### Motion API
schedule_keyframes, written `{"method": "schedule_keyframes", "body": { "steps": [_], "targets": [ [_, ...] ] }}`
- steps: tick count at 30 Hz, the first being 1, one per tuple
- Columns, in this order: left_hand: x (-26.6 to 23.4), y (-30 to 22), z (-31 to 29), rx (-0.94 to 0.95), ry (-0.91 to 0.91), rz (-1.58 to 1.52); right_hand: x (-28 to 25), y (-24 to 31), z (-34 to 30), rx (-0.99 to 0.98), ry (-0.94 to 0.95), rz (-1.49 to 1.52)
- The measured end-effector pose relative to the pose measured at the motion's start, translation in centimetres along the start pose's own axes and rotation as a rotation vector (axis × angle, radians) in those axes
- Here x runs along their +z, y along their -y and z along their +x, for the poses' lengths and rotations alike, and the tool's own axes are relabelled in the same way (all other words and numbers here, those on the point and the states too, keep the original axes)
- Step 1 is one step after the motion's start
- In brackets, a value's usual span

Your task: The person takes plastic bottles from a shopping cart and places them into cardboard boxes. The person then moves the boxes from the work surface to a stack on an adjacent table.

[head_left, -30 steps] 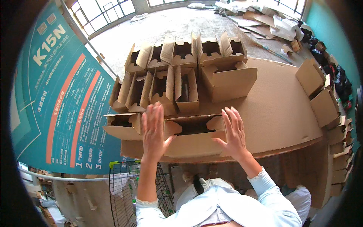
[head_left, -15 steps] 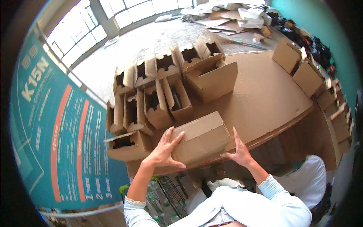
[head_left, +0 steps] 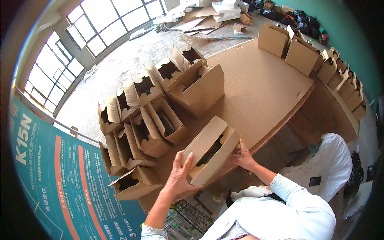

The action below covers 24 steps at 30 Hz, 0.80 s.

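Cardboard box (head_left: 220, 157), probably light, stiff-walled but crushable: I see left hand (head_left: 179, 175) and right hand (head_left: 242, 157), both part-curled, clasping opposite sides, where I'd hold it.

Signage, 1 pc.: teal printed banner (head_left: 74, 182), lower L.
We log lg. white letter-&-numeral heading (head_left: 24, 139) at L; white Chinese chars. (head_left: 33, 170) nr. it; 2 salmon bars (head_left: 61, 172); sm. white text (head_left: 102, 182) alongside, mostly too fine for us; lg. white numbered lines (head_left: 130, 230) nr. bottom, partly cut off.
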State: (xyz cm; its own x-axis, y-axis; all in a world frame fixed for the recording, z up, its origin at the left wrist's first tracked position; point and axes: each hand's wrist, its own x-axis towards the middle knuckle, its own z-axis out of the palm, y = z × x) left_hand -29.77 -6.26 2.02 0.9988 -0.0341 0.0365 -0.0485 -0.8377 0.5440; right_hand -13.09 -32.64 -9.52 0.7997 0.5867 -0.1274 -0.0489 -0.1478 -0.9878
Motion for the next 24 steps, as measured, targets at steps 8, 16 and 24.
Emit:
{"method": "schedule_keyframes", "body": {
  "steps": [8,16,24],
  "targets": [
    [6.5,-7.9,11.3,-0.089,-0.135,0.054,-14.3,-1.6,8.8,-0.221,0.057,-0.060],
    [13.8,-14.2,34.0,-0.315,-0.475,0.191,-24.0,2.3,22.5,-0.268,0.123,0.171],
    [13.8,-10.2,51.4,-0.667,-0.675,0.264,-25.8,5.4,34.8,-0.067,0.253,0.146]
  ]
}}
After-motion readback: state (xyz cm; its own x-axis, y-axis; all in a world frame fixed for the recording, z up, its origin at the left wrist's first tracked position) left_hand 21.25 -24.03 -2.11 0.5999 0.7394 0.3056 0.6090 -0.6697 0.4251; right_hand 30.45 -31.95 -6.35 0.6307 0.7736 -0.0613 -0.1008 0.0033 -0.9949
